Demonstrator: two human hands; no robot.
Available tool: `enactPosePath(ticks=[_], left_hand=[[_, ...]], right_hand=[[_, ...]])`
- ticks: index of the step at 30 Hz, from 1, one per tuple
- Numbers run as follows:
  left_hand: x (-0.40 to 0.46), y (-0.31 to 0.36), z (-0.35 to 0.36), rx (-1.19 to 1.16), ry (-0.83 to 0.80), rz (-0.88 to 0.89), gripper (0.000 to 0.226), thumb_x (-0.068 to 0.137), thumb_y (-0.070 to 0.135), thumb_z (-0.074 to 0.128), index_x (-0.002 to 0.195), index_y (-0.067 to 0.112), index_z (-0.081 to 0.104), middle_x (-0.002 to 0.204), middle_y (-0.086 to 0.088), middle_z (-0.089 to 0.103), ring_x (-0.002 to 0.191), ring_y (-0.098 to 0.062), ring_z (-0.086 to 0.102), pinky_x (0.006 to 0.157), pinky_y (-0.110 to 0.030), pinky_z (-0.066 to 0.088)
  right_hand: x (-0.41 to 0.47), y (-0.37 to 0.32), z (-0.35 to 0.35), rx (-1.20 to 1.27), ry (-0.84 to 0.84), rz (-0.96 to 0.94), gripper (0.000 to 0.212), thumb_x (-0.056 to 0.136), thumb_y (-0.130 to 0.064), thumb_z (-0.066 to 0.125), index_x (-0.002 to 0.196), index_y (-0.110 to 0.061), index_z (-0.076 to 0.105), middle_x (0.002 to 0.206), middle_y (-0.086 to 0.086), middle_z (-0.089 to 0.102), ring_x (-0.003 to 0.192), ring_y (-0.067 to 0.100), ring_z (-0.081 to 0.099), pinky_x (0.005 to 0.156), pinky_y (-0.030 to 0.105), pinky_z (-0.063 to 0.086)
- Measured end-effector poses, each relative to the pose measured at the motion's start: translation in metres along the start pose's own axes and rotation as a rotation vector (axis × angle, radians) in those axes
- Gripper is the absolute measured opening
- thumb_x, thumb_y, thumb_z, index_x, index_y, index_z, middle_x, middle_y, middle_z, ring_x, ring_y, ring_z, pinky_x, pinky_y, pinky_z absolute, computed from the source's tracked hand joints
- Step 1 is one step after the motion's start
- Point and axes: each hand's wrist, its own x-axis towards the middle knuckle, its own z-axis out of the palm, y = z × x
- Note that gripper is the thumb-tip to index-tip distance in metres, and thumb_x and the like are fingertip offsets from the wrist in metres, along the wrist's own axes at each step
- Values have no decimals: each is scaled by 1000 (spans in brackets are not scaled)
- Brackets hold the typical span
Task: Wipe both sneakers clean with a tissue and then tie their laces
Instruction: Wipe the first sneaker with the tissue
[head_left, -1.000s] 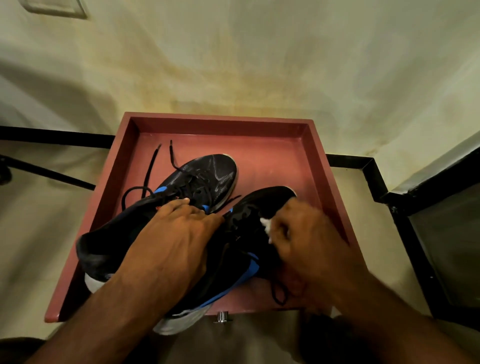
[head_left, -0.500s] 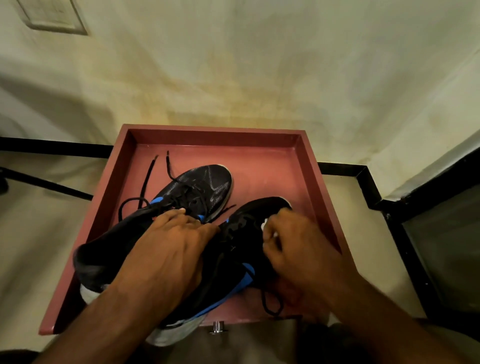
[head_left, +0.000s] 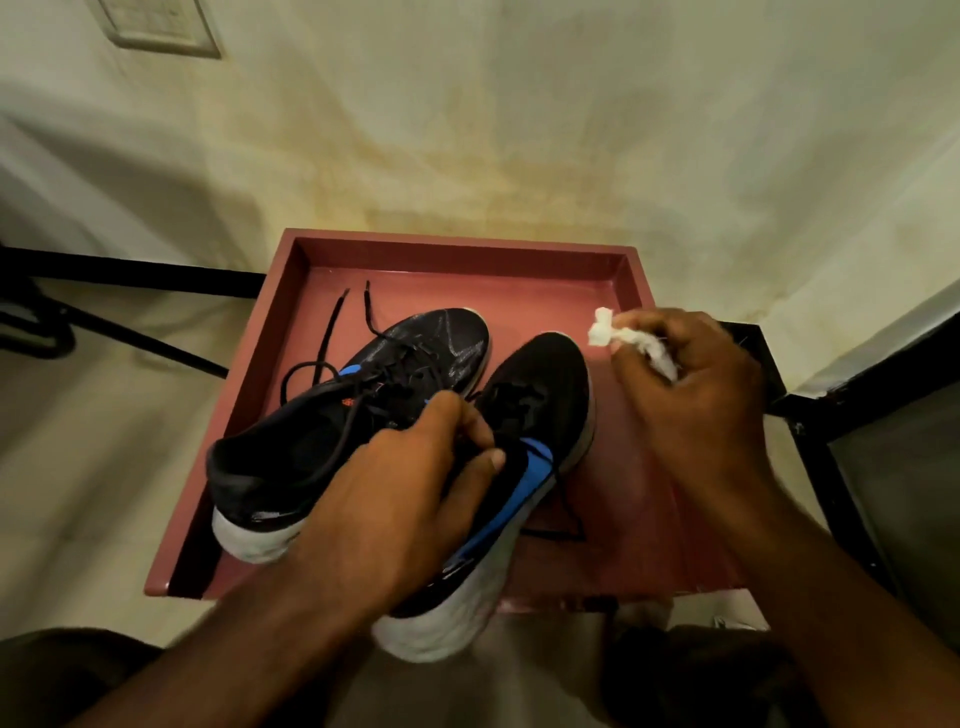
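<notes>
Sneakers (head_left: 415, 405) crowd red tray (head_left: 467, 249); stained wall (head_left: 519, 130) behind.

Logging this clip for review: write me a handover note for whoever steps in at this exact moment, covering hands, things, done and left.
Left hand grips the right sneaker at its collar.
Right hand holds a crumpled tissue, lifted off the shoes, over the red tray's right side.
Both sneakers lie in the tray; the left sneaker shows pale smears on its toe.
Laces on both are untied and loose.
Done: cannot tell how much has been wiped.
Left: finish wiping, then tie both pairs of laces.
</notes>
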Motion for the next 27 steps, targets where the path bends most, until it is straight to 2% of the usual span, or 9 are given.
enactPosePath(ticks=[2, 4, 7, 9, 11, 15, 21, 24, 27], left_hand=[[8, -7, -1, -297, 4, -100, 14, 97, 54, 56, 101, 41, 58, 77, -1, 73, 64, -11, 68, 60, -37, 56], [14, -11, 4, -497, -14, -189, 12, 99, 50, 57, 100, 39, 62, 84, -13, 73, 67, -30, 68, 65, -49, 57], [19, -14, 16, -516, 3, -225, 11, 103, 43, 53, 102, 37, 61, 83, -13, 71, 64, -31, 60, 64, -46, 54], [21, -16, 19, -494, -4, -243, 11, 105, 42, 50, 104, 37, 60, 84, -15, 71, 62, -24, 58, 62, -42, 52], [24, -20, 16, -474, -4, -251, 11, 106, 42, 49, 104, 38, 59, 77, -10, 66, 59, -15, 55, 59, -40, 50], [26, -25, 13, -509, -47, -261, 11, 105, 41, 50, 106, 44, 61, 96, -20, 71, 74, -38, 67, 73, -60, 61], [26, -32, 13, -500, -23, -259, 8, 106, 37, 51, 105, 36, 59, 78, 7, 66, 61, -6, 58, 59, -30, 49], [28, -29, 11, -371, -4, -209, 8, 107, 32, 51, 113, 32, 56, 73, 12, 58, 55, 7, 53, 53, -13, 39], [26, -23, 11, -333, -12, -194, 10, 107, 32, 50, 116, 32, 54, 71, 11, 56, 53, 4, 54, 52, -17, 39]], right_hand=[[-4, -12, -14, 35, 112, -92, 19, 93, -8, 73, 110, -15, 76, 109, 4, 71, 99, -5, 65, 84, 6, 46], [-21, -27, -20, 57, 59, -328, 20, 90, 4, 70, 106, -6, 77, 106, 11, 70, 101, 5, 66, 88, 16, 49], [-51, -41, -10, 81, -377, -728, 15, 84, -2, 75, 98, -4, 81, 101, 10, 71, 91, 17, 68, 81, 26, 53], [-56, -34, 5, 28, -619, -826, 12, 87, -10, 75, 97, -9, 81, 101, 6, 71, 90, 15, 65, 78, 29, 52], [-42, -19, 12, 3, -603, -724, 11, 89, -13, 76, 99, -11, 81, 102, 3, 69, 94, 18, 64, 79, 33, 52], [-13, -3, 9, 4, -352, -353, 18, 86, -6, 81, 100, -16, 82, 98, -2, 68, 94, 21, 66, 80, 29, 54], [-67, -32, 21, 94, -771, -792, 10, 91, -13, 73, 99, -13, 80, 106, 4, 71, 91, 19, 64, 75, 32, 52], [-28, -17, 28, -3, -487, -603, 11, 91, -16, 73, 98, -12, 80, 100, 3, 69, 95, 22, 63, 79, 40, 53], [-17, -14, 23, 2, -393, -455, 13, 86, -12, 72, 96, -13, 80, 97, 0, 70, 95, 20, 66, 80, 45, 54]])
